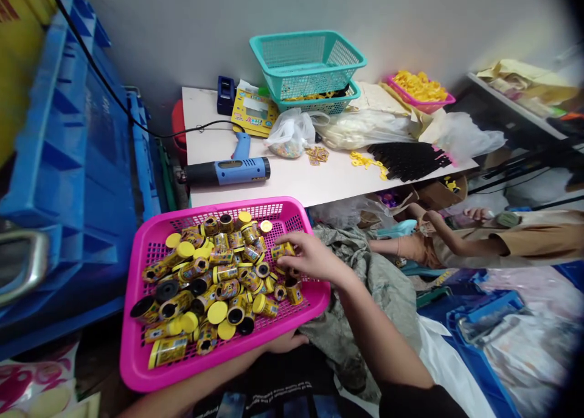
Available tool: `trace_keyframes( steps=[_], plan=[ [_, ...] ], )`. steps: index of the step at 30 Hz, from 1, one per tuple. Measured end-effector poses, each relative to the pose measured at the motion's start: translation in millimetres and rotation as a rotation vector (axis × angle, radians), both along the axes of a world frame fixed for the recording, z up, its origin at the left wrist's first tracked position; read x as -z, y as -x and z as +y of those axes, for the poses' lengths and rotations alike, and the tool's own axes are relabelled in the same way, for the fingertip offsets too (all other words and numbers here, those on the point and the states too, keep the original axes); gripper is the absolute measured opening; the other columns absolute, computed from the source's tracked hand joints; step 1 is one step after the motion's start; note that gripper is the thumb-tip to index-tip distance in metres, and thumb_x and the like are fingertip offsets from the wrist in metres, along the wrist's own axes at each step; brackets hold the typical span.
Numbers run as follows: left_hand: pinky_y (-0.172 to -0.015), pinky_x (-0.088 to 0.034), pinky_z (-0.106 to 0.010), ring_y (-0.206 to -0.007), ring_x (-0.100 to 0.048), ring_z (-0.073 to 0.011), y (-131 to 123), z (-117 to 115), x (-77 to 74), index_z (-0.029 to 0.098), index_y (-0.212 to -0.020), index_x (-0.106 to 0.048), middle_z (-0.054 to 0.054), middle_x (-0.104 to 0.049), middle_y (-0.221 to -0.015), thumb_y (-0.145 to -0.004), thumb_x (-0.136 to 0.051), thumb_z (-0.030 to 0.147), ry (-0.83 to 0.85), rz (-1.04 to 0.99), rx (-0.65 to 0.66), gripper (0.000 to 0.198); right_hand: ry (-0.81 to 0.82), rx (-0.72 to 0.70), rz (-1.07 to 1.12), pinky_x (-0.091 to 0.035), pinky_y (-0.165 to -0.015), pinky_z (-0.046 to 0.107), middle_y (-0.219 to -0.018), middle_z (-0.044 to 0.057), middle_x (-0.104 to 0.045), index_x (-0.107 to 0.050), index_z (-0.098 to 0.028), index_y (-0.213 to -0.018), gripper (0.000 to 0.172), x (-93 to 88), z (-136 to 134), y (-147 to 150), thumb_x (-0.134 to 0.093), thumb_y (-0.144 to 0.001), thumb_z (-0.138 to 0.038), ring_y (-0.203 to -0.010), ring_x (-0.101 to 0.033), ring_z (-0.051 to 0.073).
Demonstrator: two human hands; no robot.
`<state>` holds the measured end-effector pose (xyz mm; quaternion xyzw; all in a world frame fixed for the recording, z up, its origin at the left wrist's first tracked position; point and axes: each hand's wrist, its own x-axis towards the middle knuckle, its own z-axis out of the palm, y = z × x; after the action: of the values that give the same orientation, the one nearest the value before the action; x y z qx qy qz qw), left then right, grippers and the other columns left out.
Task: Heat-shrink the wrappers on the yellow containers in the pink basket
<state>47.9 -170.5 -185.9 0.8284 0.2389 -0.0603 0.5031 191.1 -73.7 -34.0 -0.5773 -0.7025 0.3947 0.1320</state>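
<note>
A pink plastic basket point(137, 351) rests on my lap, filled with several small yellow-and-black tubes point(214, 272) and loose yellow caps point(217, 312). My right hand point(310, 257) reaches into the basket's right side, fingers curled round one small tube point(281, 249). My left hand point(283, 343) is under the basket's near edge, supporting it; only the thumb side shows.
A white table point(296, 177) behind holds a blue heat gun point(228, 170), stacked teal baskets point(310, 65), plastic bags, yellow rings and black strips. Blue crates point(68, 162) stand at left. Another person's arm point(456, 241) lies at right. Cloth and bags cover the floor.
</note>
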Motion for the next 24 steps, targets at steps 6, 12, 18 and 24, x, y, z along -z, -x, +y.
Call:
trace_keyframes(
  steps=[6,12,18,24],
  plan=[
    [-0.121,-0.006,-0.052,-0.145,-0.024,-0.0353,4,11,-21.4,0.025,-0.151,-0.031,-0.004,-0.021,-0.16,-0.089,-0.053,0.043,-0.011,0.036,0.045,0.068,0.258,0.143,0.768,-0.047,-0.068,0.018,-0.099,0.003,-0.058,-0.055,-0.018,-0.119,0.05,-24.2,-27,-2,-0.075,-0.078,-0.037,-0.073,-0.054,0.005],
    [-0.12,-0.007,-0.053,-0.146,-0.023,-0.0358,6,16,-32.4,0.03,-0.151,-0.031,0.0,-0.022,-0.159,-0.09,-0.051,0.045,0.0,0.022,0.028,0.066,0.095,0.16,0.875,-0.047,-0.071,0.016,-0.1,0.0,-0.056,-0.06,-0.023,-0.11,0.043,-22.5,-30,4,-0.081,-0.072,-0.026,-0.078,-0.054,0.004],
    [-0.12,-0.014,-0.052,-0.145,-0.024,-0.0362,6,16,-33.8,0.036,-0.15,-0.032,0.003,-0.025,-0.158,-0.089,-0.051,0.046,0.025,0.005,0.014,0.064,-0.389,0.073,0.773,-0.046,-0.085,0.017,-0.107,0.001,-0.052,-0.06,-0.029,-0.113,0.045,-21.7,-31,8,-0.079,-0.074,-0.016,-0.101,-0.052,0.008],
    [-0.119,-0.017,-0.054,-0.144,-0.027,-0.0384,7,19,-38.9,0.039,-0.148,-0.034,0.005,-0.029,-0.157,-0.086,-0.055,0.044,0.026,0.009,0.005,0.066,-0.529,0.05,0.83,-0.048,-0.094,0.027,-0.114,0.003,-0.05,-0.053,-0.024,-0.104,0.034,-18.0,-41,9,-0.067,-0.08,-0.005,-0.11,-0.054,0.013]
  ],
)
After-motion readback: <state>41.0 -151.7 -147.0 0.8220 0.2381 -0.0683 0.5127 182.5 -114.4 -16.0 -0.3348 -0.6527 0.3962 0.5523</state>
